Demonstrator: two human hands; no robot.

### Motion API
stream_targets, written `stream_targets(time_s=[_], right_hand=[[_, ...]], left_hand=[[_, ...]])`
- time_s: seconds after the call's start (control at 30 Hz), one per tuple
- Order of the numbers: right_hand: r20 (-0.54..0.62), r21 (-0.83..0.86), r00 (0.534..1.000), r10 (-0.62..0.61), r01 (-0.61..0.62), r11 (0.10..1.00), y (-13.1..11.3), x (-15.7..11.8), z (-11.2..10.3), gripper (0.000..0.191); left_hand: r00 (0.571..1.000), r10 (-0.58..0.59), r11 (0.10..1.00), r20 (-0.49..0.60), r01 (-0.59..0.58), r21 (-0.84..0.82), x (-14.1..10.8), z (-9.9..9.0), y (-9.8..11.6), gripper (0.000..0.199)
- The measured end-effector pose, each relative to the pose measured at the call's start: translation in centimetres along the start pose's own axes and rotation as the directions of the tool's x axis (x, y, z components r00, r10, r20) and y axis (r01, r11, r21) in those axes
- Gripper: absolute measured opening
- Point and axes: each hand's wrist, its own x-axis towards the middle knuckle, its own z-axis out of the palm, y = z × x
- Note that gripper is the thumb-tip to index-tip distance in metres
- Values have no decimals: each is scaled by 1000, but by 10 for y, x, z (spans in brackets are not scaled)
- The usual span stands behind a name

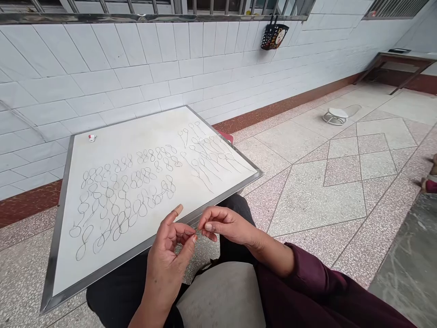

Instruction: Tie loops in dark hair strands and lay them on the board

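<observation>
My left hand (pixel 170 250) and my right hand (pixel 227 224) meet above my lap, near the front edge of a white board (pixel 136 132). Both pinch a thin dark wire (pixel 196 231) between thumb and fingers; its shape is hard to make out. The left index finger, with a tan cover on its tip, points up. On the board lie several wire pieces twisted into figure-eight loops (pixel 123 223), in rows at the left and middle. Several wires with one small loop and long tails (pixel 205 168) lie at the right.
A small red and white object (pixel 92 138) sits at the board's far left corner. Behind stands a white tiled wall with a hanging black basket (pixel 274 36). A low white stool (pixel 335 116) and a table (pixel 406 57) stand farther right. Part of a person's foot (pixel 429 186) shows at the right edge.
</observation>
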Motion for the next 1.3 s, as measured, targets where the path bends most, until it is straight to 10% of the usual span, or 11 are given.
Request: stream_targets(time_s=[0.43,0.67,0.87,1.3], right_hand=[[-149,-273,988,28,-68,960,-10,0,15,30],[-370,-257,925,-90,-9,966,11,3,31,31],[-322,-461,916,-239,69,885,22,1,34,22],[-317,-557,910,-267,48,829,20,-1,37,20]], left_hand=[[996,74,995,-43,-70,77,9,-11,-4,59],[997,-25,974,-69,9,-225,17,-4,-26,58],[991,-80,894,-107,24,-448,17,10,-35,41],[991,-65,916,-119,12,-401,14,10,-38,26]])
